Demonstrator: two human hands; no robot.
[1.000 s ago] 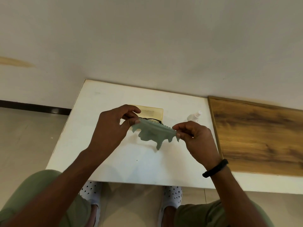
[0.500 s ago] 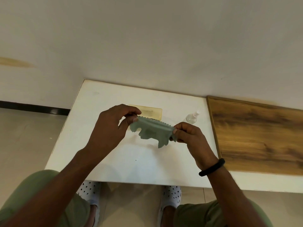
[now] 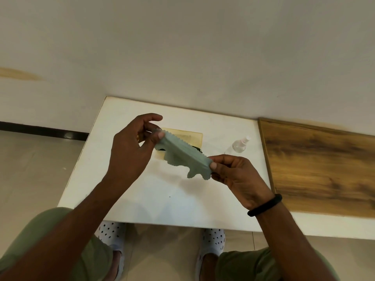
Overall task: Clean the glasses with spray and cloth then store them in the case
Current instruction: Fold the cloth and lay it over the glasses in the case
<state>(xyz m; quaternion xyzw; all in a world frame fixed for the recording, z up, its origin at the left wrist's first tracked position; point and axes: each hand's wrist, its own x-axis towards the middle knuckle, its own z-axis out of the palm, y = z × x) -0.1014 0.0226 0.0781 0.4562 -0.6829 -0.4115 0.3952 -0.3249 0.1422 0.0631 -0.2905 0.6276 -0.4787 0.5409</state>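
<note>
A pale green cleaning cloth [image 3: 182,159] with a zigzag edge is stretched between both hands above the white table [image 3: 162,199]. My left hand [image 3: 132,151] pinches its upper left corner. My right hand [image 3: 233,175] pinches its lower right end. Behind the cloth lies a yellowish case [image 3: 190,135] on the table. A dark bit of the glasses [image 3: 197,148] shows at the cloth's far edge; the rest is hidden. A small clear spray bottle [image 3: 240,145] with a white top lies to the right of the case.
A wood-grain panel [image 3: 320,169] adjoins the table on the right. A pale wall runs behind the table. My knees in green trousers and white dotted shoes [image 3: 212,240] are below the table's near edge.
My left hand has risen and my right hand has dropped and moved right, so the cloth now slants down to the right and is pulled longer.
</note>
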